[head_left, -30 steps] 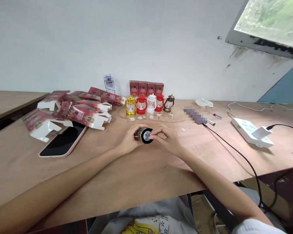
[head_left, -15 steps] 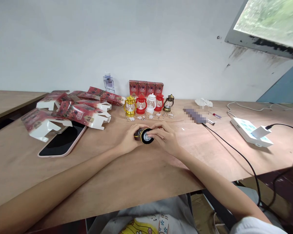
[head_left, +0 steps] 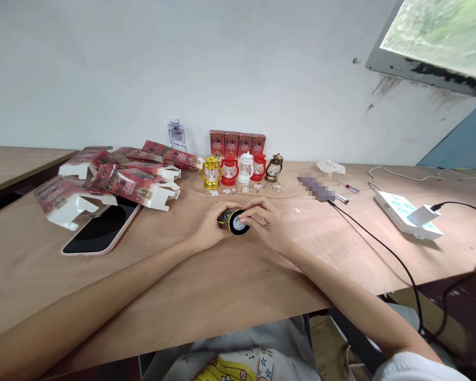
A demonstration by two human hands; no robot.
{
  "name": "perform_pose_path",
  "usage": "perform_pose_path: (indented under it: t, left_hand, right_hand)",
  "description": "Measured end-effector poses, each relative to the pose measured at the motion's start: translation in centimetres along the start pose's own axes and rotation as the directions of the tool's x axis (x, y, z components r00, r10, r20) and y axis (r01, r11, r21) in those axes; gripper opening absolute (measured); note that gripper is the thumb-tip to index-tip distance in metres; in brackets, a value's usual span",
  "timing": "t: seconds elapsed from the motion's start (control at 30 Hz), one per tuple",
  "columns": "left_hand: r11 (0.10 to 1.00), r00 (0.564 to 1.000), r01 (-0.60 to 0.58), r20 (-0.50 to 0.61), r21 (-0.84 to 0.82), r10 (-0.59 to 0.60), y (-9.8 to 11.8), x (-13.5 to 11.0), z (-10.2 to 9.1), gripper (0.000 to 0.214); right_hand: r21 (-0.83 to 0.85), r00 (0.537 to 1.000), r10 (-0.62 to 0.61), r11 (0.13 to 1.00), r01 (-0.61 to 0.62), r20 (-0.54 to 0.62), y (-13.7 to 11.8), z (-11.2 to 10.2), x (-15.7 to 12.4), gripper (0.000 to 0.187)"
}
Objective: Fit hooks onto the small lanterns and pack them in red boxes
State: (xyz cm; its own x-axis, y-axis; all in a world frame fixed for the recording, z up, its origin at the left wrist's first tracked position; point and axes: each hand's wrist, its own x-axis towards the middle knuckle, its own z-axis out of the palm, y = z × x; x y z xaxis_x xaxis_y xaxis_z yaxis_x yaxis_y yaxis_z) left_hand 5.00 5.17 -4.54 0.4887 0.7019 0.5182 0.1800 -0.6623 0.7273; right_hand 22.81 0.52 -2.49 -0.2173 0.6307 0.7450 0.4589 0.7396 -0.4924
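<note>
My left hand is wrapped around a small black lantern with gold trim. The lantern is tipped over, so its round black base with a pale centre faces me. At that base my right hand has its thumb and fingers pinched together, the tips touching the pale centre. Anything between those fingertips is hidden or too small to name. Behind my hands, mini lanterns stand upright in a row: gold, red, white, another red and bronze.
Small metal and white pieces lie before the lanterns; red boxes stand behind. At left, opened red cartons partly cover a phone. A bottle, screwdriver, tissue, power strip and black cable surround the work area.
My right fingertips have shifted very slightly on the lantern's base. The lantern, my left hand and everything else stay in place.
</note>
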Motion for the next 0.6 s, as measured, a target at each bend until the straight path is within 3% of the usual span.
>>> perform_pose_path:
  t: [0.4, 0.5, 0.6]
  left_hand:
    - [1.0, 1.0, 0.002, -0.004, -0.005, -0.002, -0.14, -0.04, 0.03, 0.043]
    - [1.0, 1.0, -0.001, -0.008, 0.003, 0.001, -0.2, -0.02, -0.04, 0.042]
    - [0.999, 1.0, 0.012, -0.019, 0.032, -0.011, -0.3, -0.04, -0.1, 0.042]
  right_hand:
    - [-0.014, 1.0, 0.029, 0.999, -0.029, 0.002, -0.19, 0.15, -0.08, 0.01]
    - [0.093, 0.995, 0.095, 0.991, -0.094, -0.012, -0.21, 0.44, -0.18, 0.008]
    - [0.259, 0.982, 0.189, 0.948, -0.184, 0.008, 0.17, 0.85, -0.3, 0.019]
